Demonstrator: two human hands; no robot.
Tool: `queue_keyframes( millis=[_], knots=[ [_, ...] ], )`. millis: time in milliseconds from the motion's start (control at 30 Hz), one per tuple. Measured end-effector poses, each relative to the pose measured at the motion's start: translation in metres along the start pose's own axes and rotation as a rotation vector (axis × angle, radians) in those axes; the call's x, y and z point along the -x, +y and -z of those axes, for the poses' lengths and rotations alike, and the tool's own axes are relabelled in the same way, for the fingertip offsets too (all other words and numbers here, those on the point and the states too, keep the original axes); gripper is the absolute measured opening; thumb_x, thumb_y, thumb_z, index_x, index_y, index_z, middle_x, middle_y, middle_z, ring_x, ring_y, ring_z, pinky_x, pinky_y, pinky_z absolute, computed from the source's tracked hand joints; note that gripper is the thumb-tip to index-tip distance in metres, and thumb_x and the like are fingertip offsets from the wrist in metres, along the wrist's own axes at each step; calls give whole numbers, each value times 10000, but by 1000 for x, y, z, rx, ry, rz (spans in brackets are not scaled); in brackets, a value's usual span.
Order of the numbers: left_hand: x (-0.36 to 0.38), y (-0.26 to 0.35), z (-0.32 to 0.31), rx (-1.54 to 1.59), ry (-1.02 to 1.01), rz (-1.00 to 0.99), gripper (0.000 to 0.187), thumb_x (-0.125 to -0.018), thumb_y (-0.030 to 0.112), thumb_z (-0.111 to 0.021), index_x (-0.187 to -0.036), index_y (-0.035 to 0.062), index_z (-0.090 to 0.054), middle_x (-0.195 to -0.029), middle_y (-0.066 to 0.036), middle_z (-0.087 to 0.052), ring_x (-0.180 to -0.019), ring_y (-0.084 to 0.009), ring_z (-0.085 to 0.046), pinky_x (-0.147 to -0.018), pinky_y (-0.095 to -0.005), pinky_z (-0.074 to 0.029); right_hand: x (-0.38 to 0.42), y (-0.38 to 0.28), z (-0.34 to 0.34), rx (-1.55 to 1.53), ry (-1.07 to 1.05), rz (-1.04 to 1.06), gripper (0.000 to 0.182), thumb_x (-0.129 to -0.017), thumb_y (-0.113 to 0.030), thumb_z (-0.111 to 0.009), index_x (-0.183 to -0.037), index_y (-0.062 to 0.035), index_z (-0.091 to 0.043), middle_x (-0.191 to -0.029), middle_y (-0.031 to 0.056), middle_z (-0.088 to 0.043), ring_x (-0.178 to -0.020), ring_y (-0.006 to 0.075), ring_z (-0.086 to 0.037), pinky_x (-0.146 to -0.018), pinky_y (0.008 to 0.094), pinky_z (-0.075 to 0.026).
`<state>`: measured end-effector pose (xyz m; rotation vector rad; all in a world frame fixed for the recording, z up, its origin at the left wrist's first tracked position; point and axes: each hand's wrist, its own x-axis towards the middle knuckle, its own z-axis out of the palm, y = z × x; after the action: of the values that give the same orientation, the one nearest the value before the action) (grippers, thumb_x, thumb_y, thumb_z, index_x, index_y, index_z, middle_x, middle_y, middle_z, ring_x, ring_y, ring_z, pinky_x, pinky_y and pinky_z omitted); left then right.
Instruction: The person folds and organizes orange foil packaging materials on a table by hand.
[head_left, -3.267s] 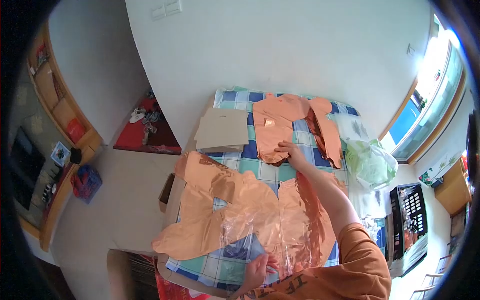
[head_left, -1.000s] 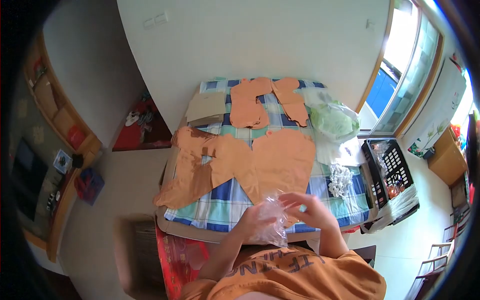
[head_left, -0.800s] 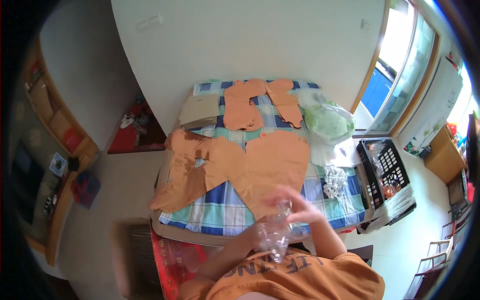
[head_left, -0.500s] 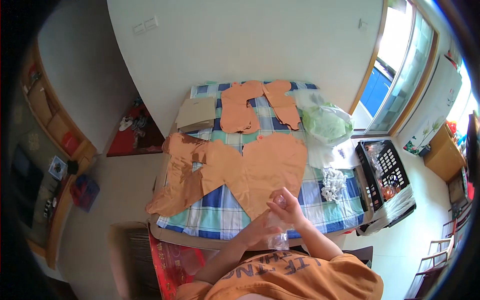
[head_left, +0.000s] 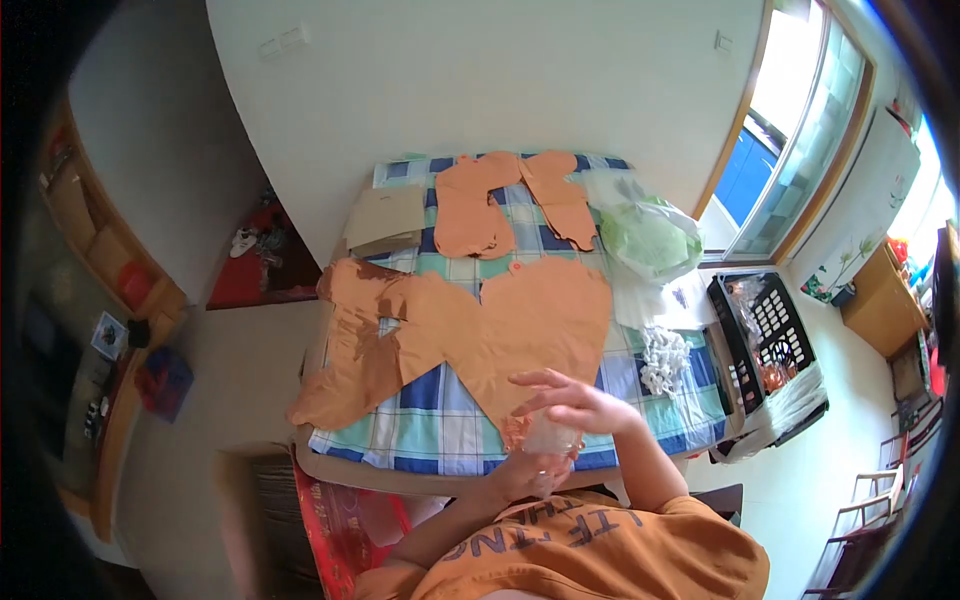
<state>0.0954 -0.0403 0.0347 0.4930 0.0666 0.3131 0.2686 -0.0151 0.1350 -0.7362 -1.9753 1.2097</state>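
Note:
In front of my chest, my left hand point(head_left: 530, 476) is closed around a clear plastic bag point(head_left: 550, 438). Something orange-pink shows at the bag's left side. My right hand point(head_left: 578, 403) is just above the bag, fingers stretched out and apart, pointing left. Beyond both hands lies a large flat orange-brown balloon point(head_left: 540, 320), apparently foil, wide and rounded at the right. Its darker shiny left part point(head_left: 360, 350) reaches toward the table's left edge.
A checked cloth point(head_left: 430, 400) covers the table. Farther back lie more flat orange foil shapes point(head_left: 470, 215) and cardboard sheets point(head_left: 385, 220). On the right are a green-white plastic bag point(head_left: 650, 240), a white bundle point(head_left: 665, 360) and a black crate point(head_left: 765, 335).
My right hand has opened from a closed grip and sits higher over the bag. My left hand has closed around the bag. The view has shifted slightly.

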Motion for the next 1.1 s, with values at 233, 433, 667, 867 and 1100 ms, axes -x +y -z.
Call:
queue_keyframes(
  millis=[233, 433, 667, 867, 1100],
  knots=[
    [-14, 3, -60, 542, -894, 79, 377, -911, 350, -590, -1014, 7, -473, -658, -114, -528, -487, -205, -533, -379, -259, -408, -13, -11, -62, -1433, -9, 309, 370, -824, -249, -714, -1129, -68, -609, -1363, 309, -405, -1221, 547, -427, -983, 626, -386],
    [18, 22, -67, 278, -340, -7, 284, -894, 324, -640, -901, 87, -483, -663, -64, -564, -515, -161, -543, -392, -251, -391, -28, -15, -38, -1048, -37, 376, 183, -900, -99, -614, -1079, -76, -581, -860, 119, -612, -807, 232, -608, -711, 348, -500],
    [-8, 76, 3, -918, 542, -346, 167, -905, 211, -568, -886, 57, -506, -661, -116, -577, -555, -271, -573, -470, -359, -407, -73, -11, -18, 17, 194, -167, 242, -950, -83, -508, -1191, -61, -513, -726, 21, -524, -712, 87, -530, -644, 283, -447],
    [-3, 81, 22, -1379, 774, -824, 232, -921, 247, -536, -985, 25, -518, -687, -182, -607, -653, -374, -627, -517, -423, -454, -128, -13, -51, 493, 459, -214, 266, -917, -115, -538, -1182, -92, -539, -859, 152, -589, -841, 338, -594, -743, 392, -477],
    [49, 113, -13, 40, -307, -254, 388, -934, 463, -536, -1021, 84, -532, -590, 19, -401, -460, -107, -373, -410, -235, -282, -159, -15, -19, -588, -131, 174, 320, -867, -133, -625, -1179, -92, -565, -1029, 137, -584, -1003, 313, -539, -835, 495, -434]
  ],
)
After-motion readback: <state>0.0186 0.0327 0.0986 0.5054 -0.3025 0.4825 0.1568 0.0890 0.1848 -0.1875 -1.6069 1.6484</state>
